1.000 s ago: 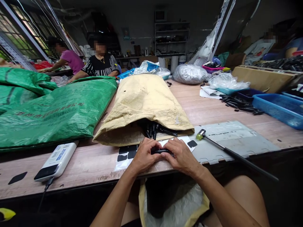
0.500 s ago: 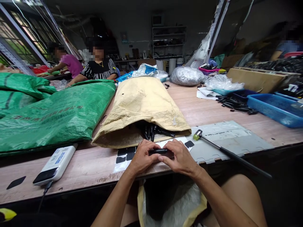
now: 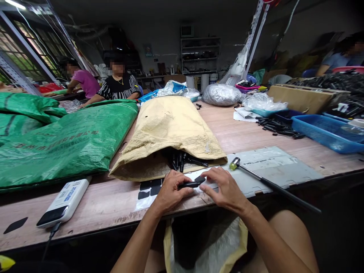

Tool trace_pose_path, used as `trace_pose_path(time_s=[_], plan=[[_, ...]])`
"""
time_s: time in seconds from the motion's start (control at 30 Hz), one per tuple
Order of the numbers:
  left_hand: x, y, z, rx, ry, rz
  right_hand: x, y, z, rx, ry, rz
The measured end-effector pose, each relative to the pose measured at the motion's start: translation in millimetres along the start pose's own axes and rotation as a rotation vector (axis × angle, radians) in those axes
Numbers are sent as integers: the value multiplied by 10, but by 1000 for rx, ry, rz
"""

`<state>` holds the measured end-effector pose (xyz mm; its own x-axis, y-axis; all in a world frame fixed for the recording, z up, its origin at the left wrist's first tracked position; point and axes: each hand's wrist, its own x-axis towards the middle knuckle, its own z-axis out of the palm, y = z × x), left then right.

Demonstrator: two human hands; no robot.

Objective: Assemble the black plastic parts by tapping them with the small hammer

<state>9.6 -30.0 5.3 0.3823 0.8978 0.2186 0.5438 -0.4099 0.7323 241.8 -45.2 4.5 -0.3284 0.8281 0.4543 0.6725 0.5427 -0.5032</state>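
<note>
My left hand (image 3: 173, 191) is closed around a slim black cylindrical part (image 3: 188, 184), which lies level and points to the right. At its right end, a small dark flat piece (image 3: 200, 179) sticks up. My right hand (image 3: 224, 187) is beside that end, thumb and fingers apart; whether a fingertip touches the piece is unclear. Beneath the hands lies a white sheet (image 3: 141, 204) with several black rounded patches (image 3: 144, 194). Just behind, a yellow woven sack (image 3: 173, 121) lies with its mouth towards me, several black parts (image 3: 179, 160) showing inside.
A hammer (image 3: 273, 184) lies on a grey board (image 3: 295, 167) at right, its handle over the edge. A white power bank (image 3: 64, 204) and green sack (image 3: 65, 144) are left. Blue tray (image 3: 324, 134) stands far right. Below hangs an open sack (image 3: 241, 242). Several people sit beyond.
My right hand has opened and drawn slightly right from the black part, so its right end and the flat piece show. My left hand still holds the part. The view has shifted slightly.
</note>
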Motion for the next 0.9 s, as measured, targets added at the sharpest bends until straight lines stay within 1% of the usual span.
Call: trace_pose_path(time_s=[0.07, 0.13, 0.17, 0.23, 0.3, 0.33, 0.4, 0.47, 0.53, 0.6, 0.63, 0.7, 0.77, 0.83, 0.87, 0.9], plan=[[-34, 82, -12, 39, 3, 37, -20, 78, -32, 88, 80, 69], [-132, 226, -5, 108, -38, 103, -30, 151, -25, 195, 125, 132], [-204, 314, 10, 135, -88, 133, -32, 184, -11, 259, 130, 165], [-376, 484, 77, 146, -246, 164, -34, 239, 23, 401, 131, 240], [-538, 592, 204, 144, -429, 128, -35, 283, 51, 524, 140, 308], [-601, 608, 291, 176, -513, 87, -35, 299, 59, 567, 145, 332], [-677, 565, 497, 330, -655, -16, -34, 319, 61, 620, 154, 355], [-698, 455, 710, 508, -783, -113, -32, 323, 46, 661, 161, 374], [-694, 338, 882, 583, -877, -168, -27, 319, 20, 715, 174, 400], [-691, 263, 977, 574, -907, -193, -20, 316, -12, 797, 176, 424], [-692, 249, 992, 562, -902, -195, -17, 316, -31, 850, 169, 434], [-701, 271, 959, 531, -882, -181, -11, 317, -80, 966, 161, 450], [-703, 350, 860, 443, -850, -131, -8, 309, -147, 1086, 178, 477], [-684, 471, 718, 257, -808, -66, -10, 276, -228, 1228, 197, 503], [-660, 540, 640, 145, -765, -42, -15, 248, -267, 1297, 194, 507], [-625, 608, 563, 36, -697, -29, -22, 212, -303, 1354, 183, 502]])
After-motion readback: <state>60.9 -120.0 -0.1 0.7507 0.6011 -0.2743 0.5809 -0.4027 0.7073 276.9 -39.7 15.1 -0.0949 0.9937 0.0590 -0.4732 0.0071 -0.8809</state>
